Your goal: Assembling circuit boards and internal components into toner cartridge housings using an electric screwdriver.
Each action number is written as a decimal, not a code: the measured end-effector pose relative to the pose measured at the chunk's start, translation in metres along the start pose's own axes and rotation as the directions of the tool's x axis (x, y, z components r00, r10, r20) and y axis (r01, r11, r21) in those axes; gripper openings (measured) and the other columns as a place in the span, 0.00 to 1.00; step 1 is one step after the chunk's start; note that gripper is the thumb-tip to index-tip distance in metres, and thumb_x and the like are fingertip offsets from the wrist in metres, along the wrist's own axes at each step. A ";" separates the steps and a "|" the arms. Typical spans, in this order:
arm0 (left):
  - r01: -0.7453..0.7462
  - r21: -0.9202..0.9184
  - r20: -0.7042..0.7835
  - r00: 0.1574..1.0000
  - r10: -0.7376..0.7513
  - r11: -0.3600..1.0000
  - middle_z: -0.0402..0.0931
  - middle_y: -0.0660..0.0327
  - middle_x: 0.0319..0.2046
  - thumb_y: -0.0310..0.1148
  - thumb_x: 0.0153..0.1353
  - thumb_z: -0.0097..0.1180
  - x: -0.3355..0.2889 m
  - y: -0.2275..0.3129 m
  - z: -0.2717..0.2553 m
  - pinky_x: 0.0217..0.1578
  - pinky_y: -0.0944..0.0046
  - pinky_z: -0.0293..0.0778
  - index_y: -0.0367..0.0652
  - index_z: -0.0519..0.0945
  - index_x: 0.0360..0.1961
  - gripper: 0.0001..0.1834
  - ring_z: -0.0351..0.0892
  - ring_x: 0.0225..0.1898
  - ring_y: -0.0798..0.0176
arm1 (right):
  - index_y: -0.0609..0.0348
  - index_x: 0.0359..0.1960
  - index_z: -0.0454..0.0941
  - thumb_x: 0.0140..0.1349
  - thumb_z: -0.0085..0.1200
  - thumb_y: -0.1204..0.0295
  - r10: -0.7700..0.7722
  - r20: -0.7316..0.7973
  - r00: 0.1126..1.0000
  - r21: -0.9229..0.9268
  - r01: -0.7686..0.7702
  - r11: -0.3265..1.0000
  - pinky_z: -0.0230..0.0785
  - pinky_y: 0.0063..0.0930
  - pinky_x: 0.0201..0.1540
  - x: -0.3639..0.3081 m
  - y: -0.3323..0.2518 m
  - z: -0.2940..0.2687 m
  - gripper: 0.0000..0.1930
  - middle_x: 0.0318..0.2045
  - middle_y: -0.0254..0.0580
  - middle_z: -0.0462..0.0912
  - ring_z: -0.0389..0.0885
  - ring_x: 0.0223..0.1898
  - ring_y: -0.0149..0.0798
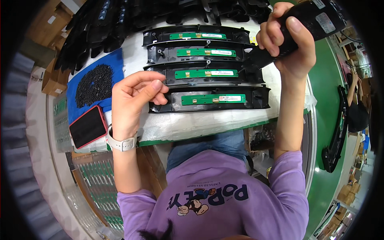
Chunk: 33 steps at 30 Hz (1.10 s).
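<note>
My right hand [290, 40] grips a black cordless screwdriver [306, 30], raised at the upper right. Its tapered front end points down and left, over the right ends of the middle black housings. Several long curved black plastic housings lie in rows, among them a nearest one [258, 100] and one behind it [254, 76]. Each carries a narrow green circuit board [200, 99] with small connectors and a white label. My left hand [138, 92] is at the left ends of the two nearest housings, thumb and fingers curled together; anything between the fingertips is too small to make out.
Left of the housings, a blue cloth [116, 64] bears a pile of small black screws [94, 86]. A red-edged phone [88, 128] lies below it. Dark plastic parts [160, 12] crowd the far side. On the green surface to the right rests another long black housing [336, 136].
</note>
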State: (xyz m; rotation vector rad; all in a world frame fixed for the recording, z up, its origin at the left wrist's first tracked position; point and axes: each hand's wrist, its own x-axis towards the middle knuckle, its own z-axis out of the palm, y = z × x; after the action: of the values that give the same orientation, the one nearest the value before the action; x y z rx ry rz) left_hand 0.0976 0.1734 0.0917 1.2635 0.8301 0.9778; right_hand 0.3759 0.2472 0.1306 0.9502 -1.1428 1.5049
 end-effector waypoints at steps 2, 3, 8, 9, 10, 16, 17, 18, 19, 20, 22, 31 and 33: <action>0.006 -0.067 -0.023 1.000 -0.008 0.998 0.80 0.57 0.29 0.25 0.59 0.54 0.003 0.000 0.002 0.28 0.74 0.72 0.32 0.78 0.40 0.09 0.77 0.25 0.71 | 0.61 0.38 0.67 0.57 0.50 0.66 -0.011 0.027 1.000 -0.064 0.012 0.998 0.62 0.28 0.17 -0.003 -0.003 -0.002 0.13 0.12 0.38 0.67 0.63 0.09 0.34; 0.009 -0.064 -0.018 1.000 -0.010 0.998 0.80 0.57 0.29 0.25 0.59 0.54 0.005 0.000 0.004 0.28 0.74 0.72 0.32 0.78 0.40 0.09 0.77 0.25 0.71 | 0.61 0.38 0.67 0.56 0.50 0.67 -0.004 0.009 1.000 -0.098 0.005 0.995 0.62 0.28 0.17 -0.004 -0.005 -0.001 0.13 0.13 0.38 0.68 0.64 0.09 0.34; -0.017 -0.010 -0.037 0.999 0.017 1.000 0.80 0.57 0.29 0.25 0.60 0.52 0.006 -0.005 0.009 0.29 0.74 0.71 0.33 0.78 0.40 0.08 0.76 0.24 0.72 | 0.61 0.35 0.67 0.55 0.53 0.69 0.049 -0.490 0.870 -0.470 -0.311 0.826 0.62 0.26 0.18 0.003 0.000 0.046 0.11 0.13 0.39 0.69 0.65 0.10 0.33; -0.015 -0.009 -0.038 0.999 0.015 1.000 0.80 0.57 0.29 0.25 0.60 0.52 0.007 -0.005 0.009 0.29 0.74 0.71 0.33 0.78 0.40 0.08 0.76 0.24 0.72 | 0.61 0.34 0.67 0.55 0.54 0.69 0.016 -0.629 0.777 -0.523 -0.439 0.731 0.62 0.26 0.18 0.007 0.001 0.062 0.11 0.13 0.39 0.69 0.66 0.11 0.33; -0.015 0.008 -0.037 0.999 0.015 1.000 0.80 0.57 0.29 0.25 0.61 0.52 0.007 -0.006 0.009 0.30 0.74 0.71 0.33 0.78 0.40 0.08 0.76 0.25 0.72 | 0.61 0.33 0.67 0.54 0.55 0.69 -0.040 -0.745 0.666 -0.540 -0.567 0.622 0.62 0.25 0.18 0.010 0.002 0.073 0.11 0.14 0.39 0.69 0.66 0.11 0.33; -0.025 0.006 -0.029 0.999 0.025 1.000 0.80 0.56 0.30 0.24 0.60 0.53 0.011 -0.005 0.012 0.31 0.75 0.72 0.32 0.78 0.40 0.08 0.78 0.27 0.71 | 0.61 0.26 0.66 0.53 0.57 0.71 -0.070 -0.831 0.552 -0.520 -0.726 0.450 0.60 0.23 0.16 0.016 0.000 0.073 0.11 0.13 0.38 0.69 0.66 0.11 0.32; -0.014 -0.005 -0.045 0.999 0.014 1.000 0.80 0.56 0.30 0.24 0.59 0.54 0.011 -0.004 0.014 0.31 0.75 0.73 0.32 0.78 0.40 0.08 0.78 0.27 0.71 | 0.61 0.26 0.66 0.53 0.57 0.71 -0.068 -0.829 0.555 -0.522 -0.725 0.450 0.60 0.23 0.16 0.016 0.000 0.073 0.11 0.13 0.38 0.69 0.66 0.11 0.32; -0.018 -0.004 -0.048 0.999 0.018 1.000 0.80 0.56 0.30 0.24 0.59 0.54 0.011 -0.004 0.015 0.31 0.75 0.73 0.32 0.78 0.40 0.08 0.78 0.27 0.71 | 0.61 0.26 0.66 0.52 0.58 0.70 -0.080 -0.826 0.558 -0.529 -0.718 0.452 0.61 0.23 0.17 0.016 0.001 0.073 0.12 0.13 0.38 0.70 0.67 0.11 0.32; -0.025 -0.004 -0.046 0.999 0.025 1.000 0.80 0.56 0.30 0.23 0.59 0.54 0.011 -0.004 0.016 0.31 0.75 0.73 0.32 0.78 0.40 0.08 0.79 0.27 0.71 | 0.61 0.26 0.67 0.51 0.59 0.70 -0.092 -0.822 0.562 -0.537 -0.711 0.454 0.62 0.22 0.17 0.017 0.001 0.073 0.12 0.14 0.38 0.71 0.68 0.12 0.31; -0.034 -0.004 -0.044 0.998 0.034 0.999 0.80 0.56 0.30 0.22 0.58 0.54 0.010 -0.004 0.018 0.31 0.75 0.74 0.32 0.78 0.39 0.08 0.79 0.27 0.70 | 0.61 0.26 0.67 0.51 0.59 0.70 -0.090 -0.818 0.568 -0.541 -0.708 0.454 0.62 0.22 0.17 0.013 -0.001 0.070 0.12 0.14 0.38 0.71 0.68 0.12 0.31; -0.034 0.000 -0.029 0.999 0.034 0.999 0.80 0.56 0.30 0.21 0.58 0.54 0.007 -0.006 0.019 0.32 0.75 0.74 0.32 0.77 0.39 0.08 0.79 0.28 0.70 | 0.61 0.33 0.67 0.56 0.49 0.65 -0.028 -0.691 0.722 -0.694 -0.653 0.303 0.57 0.22 0.20 0.004 -0.004 0.062 0.11 0.14 0.32 0.66 0.62 0.11 0.27; -0.088 0.065 0.040 0.996 0.085 0.994 0.81 0.57 0.30 0.22 0.58 0.54 -0.008 -0.005 0.041 0.35 0.72 0.76 0.32 0.78 0.39 0.07 0.80 0.32 0.69 | 0.63 0.45 0.66 0.62 0.42 0.60 -0.028 -0.473 0.881 -0.633 -0.318 0.706 0.64 0.28 0.24 0.003 0.000 0.082 0.18 0.17 0.34 0.67 0.65 0.14 0.29; -0.052 0.090 0.068 0.997 0.046 0.995 0.81 0.57 0.31 0.22 0.58 0.53 -0.013 0.000 0.045 0.38 0.72 0.75 0.32 0.79 0.38 0.07 0.81 0.35 0.67 | 0.61 0.47 0.66 0.64 0.40 0.56 -0.050 -0.446 0.894 -0.517 -0.211 0.829 0.65 0.31 0.28 0.003 0.003 0.089 0.21 0.19 0.33 0.68 0.67 0.16 0.29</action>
State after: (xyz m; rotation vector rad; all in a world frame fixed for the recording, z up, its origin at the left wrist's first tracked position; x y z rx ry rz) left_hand 0.1339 0.1447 0.0975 1.3934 0.8036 0.9404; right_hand 0.3740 0.1619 0.1552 0.1387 -1.1867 1.2498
